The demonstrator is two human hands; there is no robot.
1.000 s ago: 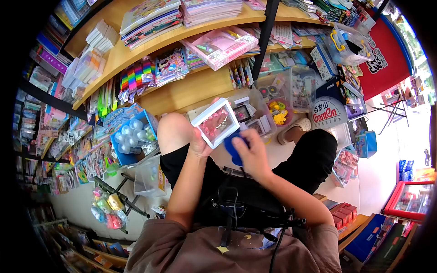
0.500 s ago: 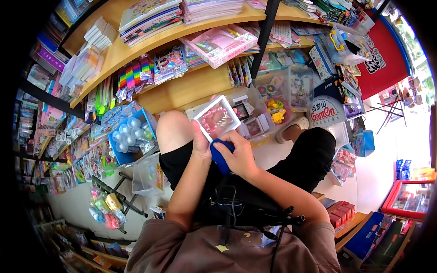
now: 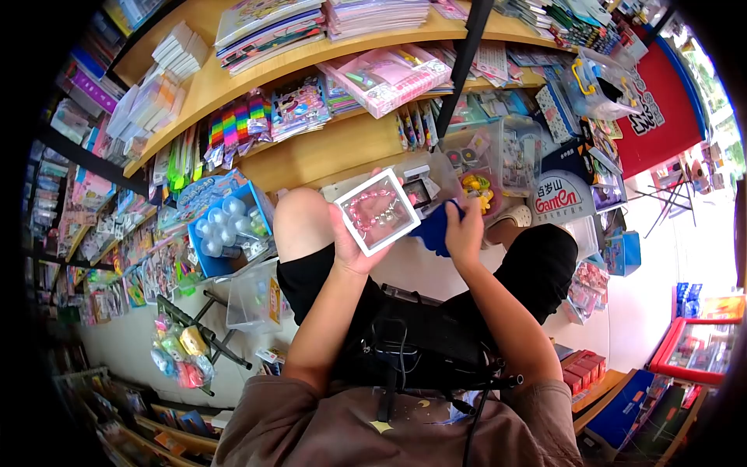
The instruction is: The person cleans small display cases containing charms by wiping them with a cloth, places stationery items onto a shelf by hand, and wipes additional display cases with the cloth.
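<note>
My left hand (image 3: 352, 247) grips a square white-framed display case (image 3: 379, 249) by its lower left side. A pink beaded bracelet (image 3: 364, 214) shows through its clear window. To the right, my right hand (image 3: 465, 233) holds a bunched blue cloth (image 3: 436, 232), close to the case's right edge. Just beyond my hands stands a clear plastic bin (image 3: 440, 177) with small boxes in it. A pink tub (image 3: 489, 187) holding yellow pieces is beside that bin.
Wooden shelves (image 3: 303, 167) with stacked books and packets stretch across the front. At my left are a blue box (image 3: 261, 206) of clear capsules and a folding stool (image 3: 187, 319). A GanTen sign (image 3: 562, 194) stands at the right.
My right hand has moved right and away from the case with the blue cloth, which was at the case's lower edge. The case now faces up more fully in my left hand.
</note>
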